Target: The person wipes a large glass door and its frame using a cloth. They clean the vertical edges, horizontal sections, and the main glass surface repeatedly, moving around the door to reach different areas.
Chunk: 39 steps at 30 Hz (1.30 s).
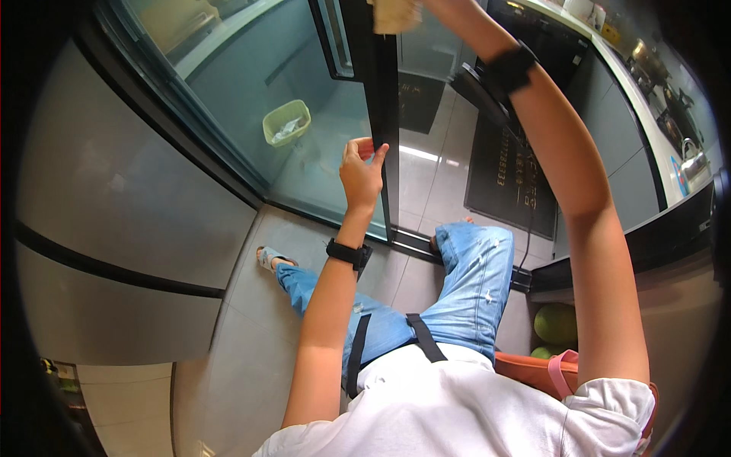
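Observation:
My left hand [364, 171] is at the black frame [379, 103] of a sliding glass door, its fingers curled and the thumb raised apart from them. Whether it grips the frame or only rests near it cannot be made out. My right arm reaches up past the top edge of the picture, so most of my right hand [442, 4] is cut off. A tan cloth [395, 16], slightly blurred, is in that hand against the upper door frame. The door's glass pane [228, 108] spreads to the left, with a recessed handle [338, 40] near its edge.
Behind the glass stands a pale green waste bin [287, 123] holding crumpled white scraps. Through the doorway lie dark floor mats [491, 171] bearing writing, beside a counter [634, 85]. A floor track [417, 243] crosses by my foot. Grey cabinet panels [131, 171] stand left; green round fruit [555, 324] lies right.

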{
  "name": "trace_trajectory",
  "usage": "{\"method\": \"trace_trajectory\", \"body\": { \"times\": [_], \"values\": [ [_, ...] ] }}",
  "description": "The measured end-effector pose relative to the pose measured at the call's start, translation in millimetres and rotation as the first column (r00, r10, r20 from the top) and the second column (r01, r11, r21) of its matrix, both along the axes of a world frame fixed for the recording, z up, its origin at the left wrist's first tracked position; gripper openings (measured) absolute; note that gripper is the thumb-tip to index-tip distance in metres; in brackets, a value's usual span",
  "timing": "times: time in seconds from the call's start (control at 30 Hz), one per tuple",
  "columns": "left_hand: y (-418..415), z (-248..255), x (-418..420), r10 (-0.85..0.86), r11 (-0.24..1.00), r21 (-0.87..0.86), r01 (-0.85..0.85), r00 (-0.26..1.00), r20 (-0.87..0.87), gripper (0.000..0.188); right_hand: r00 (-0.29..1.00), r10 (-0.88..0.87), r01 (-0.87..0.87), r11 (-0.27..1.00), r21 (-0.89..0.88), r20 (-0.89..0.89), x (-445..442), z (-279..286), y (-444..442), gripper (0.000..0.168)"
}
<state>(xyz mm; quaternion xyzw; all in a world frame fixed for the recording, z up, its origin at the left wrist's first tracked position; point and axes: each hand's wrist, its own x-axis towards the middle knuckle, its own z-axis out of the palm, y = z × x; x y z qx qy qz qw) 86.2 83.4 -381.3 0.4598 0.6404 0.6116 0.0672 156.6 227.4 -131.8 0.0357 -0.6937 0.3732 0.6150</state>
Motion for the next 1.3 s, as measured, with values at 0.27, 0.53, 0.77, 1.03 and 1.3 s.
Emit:
{"method": "trace_trajectory", "body": {
  "times": [0.27,0.53,0.77,1.03,1.3],
  "values": [
    [-1.7,-10.5,-10.5,-0.096,0.994,0.047,0.095,0.995,0.015,0.031,0.951,-0.279,0.284,0.958,-0.022,0.137,-15.0,-138.1,-2.2,0.023],
    [-8.1,-17.5,-13.8,-0.15,0.986,0.065,0.152,0.988,-0.037,0.034,0.778,0.233,0.336,0.631,-0.7,0.583,33.5,-407.0,-75.8,0.029],
    [-23.0,-22.5,-17.3,-0.258,0.964,0.045,0.263,0.961,-0.095,0.046,0.742,0.499,0.23,0.435,-0.87,0.446,107.2,-432.3,-112.1,0.042],
    [-18.3,-35.4,-16.0,-0.233,0.959,0.184,0.218,0.97,0.064,0.042,0.926,-0.026,0.139,0.951,-0.275,0.376,74.7,-149.9,-54.5,0.026],
    [-22.0,-62.4,-18.1,-0.252,0.968,0.04,0.249,0.954,0.159,0.033,0.897,-0.388,0.384,0.921,0.059,0.214,-8.7,-178.2,-77.2,0.017]
  ]
}}
